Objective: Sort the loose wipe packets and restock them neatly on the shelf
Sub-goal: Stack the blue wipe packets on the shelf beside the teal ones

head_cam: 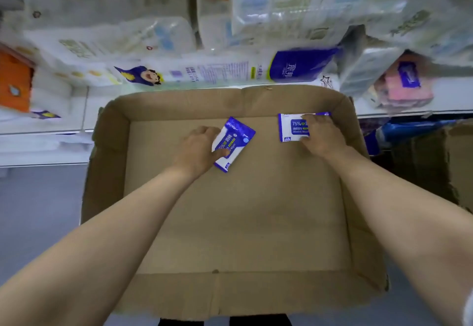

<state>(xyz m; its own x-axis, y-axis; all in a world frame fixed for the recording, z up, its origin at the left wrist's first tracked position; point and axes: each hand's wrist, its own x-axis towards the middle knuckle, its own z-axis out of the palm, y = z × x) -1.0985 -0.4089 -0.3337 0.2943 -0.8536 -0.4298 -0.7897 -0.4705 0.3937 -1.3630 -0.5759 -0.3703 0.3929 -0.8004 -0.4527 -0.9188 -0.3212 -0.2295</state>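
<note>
Setting: white shelf (409, 113) stocked with bagged tissue packs (302, 65), a shallow cardboard tray (112, 146) in front of it. Left hand (198, 150): grip narrow, thumb and fingers pinching a tilted blue-and-white wipe packet (234, 143) on the tray floor. Right hand (321, 134): grip curled over a second wipe packet (293, 127), which lies flat under it near the tray's far right corner, apart from the first.

Bright, even overhead light — soft shadows; shelves (230, 31) motion-blurred; wide-angle bowing at the edges
</note>
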